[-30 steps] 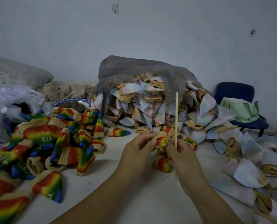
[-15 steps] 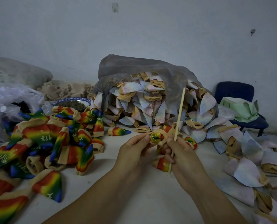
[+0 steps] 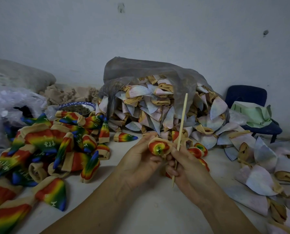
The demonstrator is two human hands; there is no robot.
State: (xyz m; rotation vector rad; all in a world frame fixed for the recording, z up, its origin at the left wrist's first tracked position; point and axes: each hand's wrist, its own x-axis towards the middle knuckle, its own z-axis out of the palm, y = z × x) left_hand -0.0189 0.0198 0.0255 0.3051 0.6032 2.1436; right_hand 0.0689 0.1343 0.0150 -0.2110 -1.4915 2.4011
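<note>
My left hand (image 3: 137, 163) grips a small rainbow fabric cone (image 3: 158, 147) with a tan cuff, its open mouth turned toward me and the rainbow side showing inside. My right hand (image 3: 185, 166) touches the same cone with its fingertips and holds a thin wooden stick (image 3: 180, 132), which stands nearly upright and leans a little right. The stick's lower end pokes out below my fingers. Both hands are held above the white tabletop (image 3: 140, 211).
A heap of rainbow cones (image 3: 48, 146) lies at the left. A grey plastic bag (image 3: 151, 76) at the back spills pale inside-out cones (image 3: 151, 112), which also spread along the right (image 3: 259, 176). A blue-rimmed bowl (image 3: 76, 108) and a blue chair (image 3: 247, 98) stand behind.
The cone's mouth has turned toward me and its rainbow inside has rolled outward. The stick has tilted from upright to leaning right and slid lower through my right hand.
</note>
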